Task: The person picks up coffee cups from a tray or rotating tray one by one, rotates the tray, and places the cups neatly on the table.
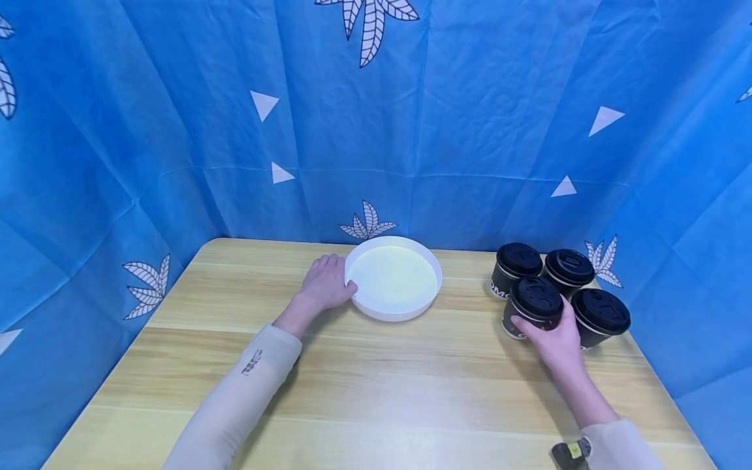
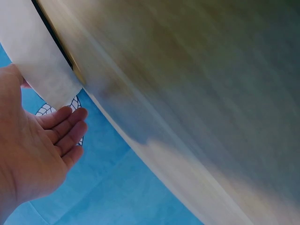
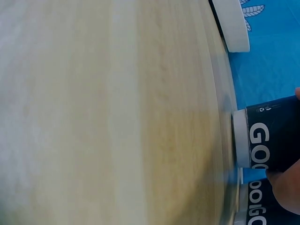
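A round white tray (image 1: pixel 394 314) with a low rim lies toward the back of the wooden table. My left hand (image 1: pixel 326 282) holds its left edge, thumb over the rim; in the left wrist view the fingers (image 2: pixel 70 126) bend against the tray's wall (image 2: pixel 42 61). On the right, my right hand (image 1: pixel 558 339) grips a black paper cup (image 1: pixel 519 320) with a black lid, thumb on the near side. The gripped cup (image 3: pixel 276 136) shows white lettering in the right wrist view. Three similar lidded cups stand around it: back left (image 1: pixel 506 277), back right (image 1: pixel 568 271) and right (image 1: pixel 599 320).
A light wooden table (image 1: pixel 411 385) carries everything. Blue patterned cloth (image 1: pixel 470 117) hangs along its back and both sides. The cups stand close together near the right edge. A small dark device (image 1: pixel 568 455) sits at the right wrist.
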`<state>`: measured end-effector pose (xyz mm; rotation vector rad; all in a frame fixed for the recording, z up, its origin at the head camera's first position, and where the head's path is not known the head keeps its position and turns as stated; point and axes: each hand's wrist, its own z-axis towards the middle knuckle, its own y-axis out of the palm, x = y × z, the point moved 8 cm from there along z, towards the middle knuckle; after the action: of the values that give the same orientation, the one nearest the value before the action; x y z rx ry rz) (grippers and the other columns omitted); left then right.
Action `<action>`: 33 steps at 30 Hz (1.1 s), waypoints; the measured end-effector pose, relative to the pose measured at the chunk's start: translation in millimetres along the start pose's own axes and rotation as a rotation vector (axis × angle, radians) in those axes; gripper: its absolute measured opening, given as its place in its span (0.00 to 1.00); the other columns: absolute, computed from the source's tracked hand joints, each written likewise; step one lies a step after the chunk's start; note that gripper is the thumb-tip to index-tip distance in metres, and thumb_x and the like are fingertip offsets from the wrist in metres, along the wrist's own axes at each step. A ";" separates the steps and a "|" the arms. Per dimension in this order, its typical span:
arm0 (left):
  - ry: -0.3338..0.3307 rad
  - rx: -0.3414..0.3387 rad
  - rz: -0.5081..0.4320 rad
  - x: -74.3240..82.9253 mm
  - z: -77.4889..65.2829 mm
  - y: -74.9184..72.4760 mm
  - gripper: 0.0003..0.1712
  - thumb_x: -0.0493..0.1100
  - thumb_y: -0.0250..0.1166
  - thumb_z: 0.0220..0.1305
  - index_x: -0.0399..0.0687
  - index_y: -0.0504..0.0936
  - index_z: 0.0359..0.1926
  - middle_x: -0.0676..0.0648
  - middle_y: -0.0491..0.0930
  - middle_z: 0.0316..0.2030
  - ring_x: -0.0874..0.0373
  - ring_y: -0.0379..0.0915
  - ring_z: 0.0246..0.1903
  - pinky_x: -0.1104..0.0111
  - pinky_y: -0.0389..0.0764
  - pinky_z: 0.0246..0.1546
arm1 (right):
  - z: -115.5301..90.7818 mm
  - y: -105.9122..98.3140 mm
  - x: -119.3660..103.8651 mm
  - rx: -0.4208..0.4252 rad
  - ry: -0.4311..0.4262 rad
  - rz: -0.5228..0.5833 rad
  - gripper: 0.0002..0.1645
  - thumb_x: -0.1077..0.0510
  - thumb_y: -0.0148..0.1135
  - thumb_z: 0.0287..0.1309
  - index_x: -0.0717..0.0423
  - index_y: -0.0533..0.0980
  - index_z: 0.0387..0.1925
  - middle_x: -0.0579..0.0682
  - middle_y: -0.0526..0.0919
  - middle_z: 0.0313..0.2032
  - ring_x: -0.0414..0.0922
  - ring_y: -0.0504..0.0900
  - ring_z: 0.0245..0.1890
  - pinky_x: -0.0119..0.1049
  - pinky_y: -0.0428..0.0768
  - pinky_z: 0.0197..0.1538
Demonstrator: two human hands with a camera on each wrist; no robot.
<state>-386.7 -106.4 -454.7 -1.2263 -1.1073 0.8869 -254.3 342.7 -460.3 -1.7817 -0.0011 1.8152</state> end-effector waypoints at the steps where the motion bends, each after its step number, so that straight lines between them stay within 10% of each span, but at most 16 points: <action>1: 0.001 0.000 0.001 0.1 -0.1 -0.2 0.41 0.57 0.57 0.68 0.29 0.66 0.69 0.35 0.73 0.61 0.41 0.64 0.61 0.50 0.63 0.71 | -0.2 -0.3 0.5 -0.002 0.003 -0.002 0.61 0.58 0.81 0.51 0.56 0.55 0.79 0.59 0.66 0.73 0.55 0.64 0.71 0.49 0.60 0.75; 20: -0.002 0.002 0.001 0.4 -0.6 3.2 0.41 0.58 0.57 0.68 0.30 0.67 0.69 0.36 0.73 0.59 0.42 0.64 0.59 0.50 0.65 0.69 | -6.2 -1.9 5.9 -0.081 0.047 -0.087 0.60 0.50 0.80 0.54 0.64 0.54 0.77 0.67 0.67 0.70 0.61 0.64 0.71 0.58 0.61 0.73; 33: -0.006 -0.005 -0.004 -0.2 -0.1 0.9 0.41 0.58 0.57 0.69 0.30 0.66 0.70 0.36 0.72 0.58 0.42 0.64 0.58 0.50 0.64 0.68 | -29.4 -4.8 2.2 -0.185 0.085 0.064 0.62 0.53 0.73 0.64 0.61 0.41 0.82 0.66 0.53 0.79 0.60 0.55 0.78 0.38 0.61 0.76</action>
<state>-386.6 -106.5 -455.6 -1.2252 -1.1172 0.8859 -225.4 336.1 -463.5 -2.0074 -0.0819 1.8335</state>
